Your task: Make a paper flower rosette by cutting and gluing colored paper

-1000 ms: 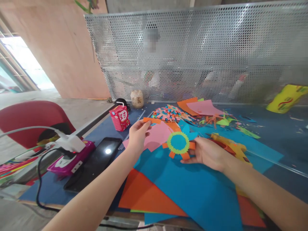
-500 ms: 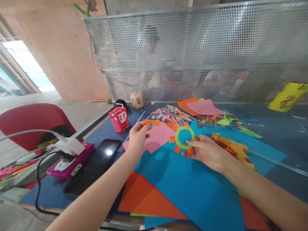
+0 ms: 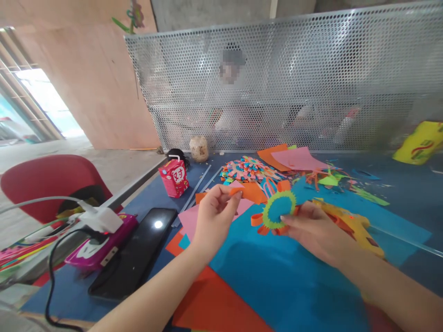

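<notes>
Flower (image 3: pixel 279 208) in RH (image 3: pixel 313 229), carton (image 3: pixel 174 179) w/ straw (image 3: pixel 175 157)

Glue gun (image 3: pixel 360 227) seems to block the right; blue sheet (image 3: pixel 284 281) lies flat.

One each: green-rimmed blue-orange paper flower (image 3: pixel 281 206), yellow plastic glue gun (image 3: pixel 360 227), four o'clock; flat black phone (image 3: pixel 138 251), eight; red chair (image 3: pixel 55 184), nine.

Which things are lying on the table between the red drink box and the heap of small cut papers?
In the head view, thin clear sticks lie between the red drink box and the heap of small cut papers.
</notes>
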A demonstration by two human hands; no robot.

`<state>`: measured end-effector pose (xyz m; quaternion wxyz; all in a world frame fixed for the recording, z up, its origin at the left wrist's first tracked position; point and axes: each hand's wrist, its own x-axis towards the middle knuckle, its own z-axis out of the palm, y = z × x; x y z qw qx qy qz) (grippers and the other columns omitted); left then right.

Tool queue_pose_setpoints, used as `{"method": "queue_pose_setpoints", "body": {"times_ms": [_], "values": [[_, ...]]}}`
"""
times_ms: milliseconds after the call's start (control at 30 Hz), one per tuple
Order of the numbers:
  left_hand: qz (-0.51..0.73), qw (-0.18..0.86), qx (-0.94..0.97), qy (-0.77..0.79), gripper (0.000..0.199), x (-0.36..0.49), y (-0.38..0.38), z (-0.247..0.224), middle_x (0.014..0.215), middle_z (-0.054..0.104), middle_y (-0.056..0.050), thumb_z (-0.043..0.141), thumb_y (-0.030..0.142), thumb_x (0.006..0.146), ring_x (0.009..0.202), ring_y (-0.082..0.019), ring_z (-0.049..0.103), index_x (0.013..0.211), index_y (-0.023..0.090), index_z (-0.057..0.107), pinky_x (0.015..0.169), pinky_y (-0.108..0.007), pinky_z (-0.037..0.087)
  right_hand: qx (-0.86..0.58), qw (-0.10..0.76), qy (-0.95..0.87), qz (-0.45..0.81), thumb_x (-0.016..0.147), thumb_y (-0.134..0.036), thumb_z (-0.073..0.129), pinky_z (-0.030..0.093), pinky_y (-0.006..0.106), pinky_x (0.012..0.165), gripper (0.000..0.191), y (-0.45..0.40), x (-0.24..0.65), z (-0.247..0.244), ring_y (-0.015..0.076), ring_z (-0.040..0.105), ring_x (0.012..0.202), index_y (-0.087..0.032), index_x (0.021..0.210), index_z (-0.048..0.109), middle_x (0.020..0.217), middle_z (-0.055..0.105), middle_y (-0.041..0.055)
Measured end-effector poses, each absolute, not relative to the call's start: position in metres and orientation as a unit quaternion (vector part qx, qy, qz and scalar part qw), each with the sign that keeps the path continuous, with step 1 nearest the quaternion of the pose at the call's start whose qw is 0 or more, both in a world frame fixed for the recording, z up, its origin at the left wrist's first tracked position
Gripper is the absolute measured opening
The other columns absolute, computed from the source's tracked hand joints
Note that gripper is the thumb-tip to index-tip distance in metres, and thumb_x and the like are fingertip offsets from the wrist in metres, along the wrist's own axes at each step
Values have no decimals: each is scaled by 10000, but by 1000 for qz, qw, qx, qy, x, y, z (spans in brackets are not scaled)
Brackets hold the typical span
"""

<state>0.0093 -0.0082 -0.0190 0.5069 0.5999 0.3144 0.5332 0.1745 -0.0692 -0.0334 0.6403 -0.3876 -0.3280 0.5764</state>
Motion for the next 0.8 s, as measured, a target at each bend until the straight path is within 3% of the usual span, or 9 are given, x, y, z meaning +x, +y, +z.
{"method": "queue_pose_setpoints", "body": {"times_ms": [333, 633, 800], "values": [[517, 504, 622, 303, 146, 5, -15, -15, 532, 525, 51, 548, 215, 784, 506, -62, 484, 667, 176, 469, 501, -193, 355, -417, 613, -387, 548, 540, -237, 814, 523, 213, 517, 144, -73, 176, -37, 119, 628, 523, -269, 552, 673, 580, 686, -45], [500, 532, 624, 279, 138, 2, -18, -16, 589, 552, 36, 553, 218, 792, 553, -60, 495, 680, 168, 490, 534, -176, 381, -427, 614, -395, 534, 541, -232, 802, 515, 215, 526, 130, -71, 178, -39, 122, 617, 541, -271, 618, 704, 593, 685, -33], [506, 537, 619, 269, 134, 2, -18, -15, 625, 573, 31, 560, 214, 784, 565, -61, 504, 676, 171, 495, 563, -178, 405, -418, 641, -377, 522, 497, -209, 824, 512, 196, 499, 181, -70, 176, -37, 109, 611, 516, -262, 493, 651, 554, 677, -51]]}}
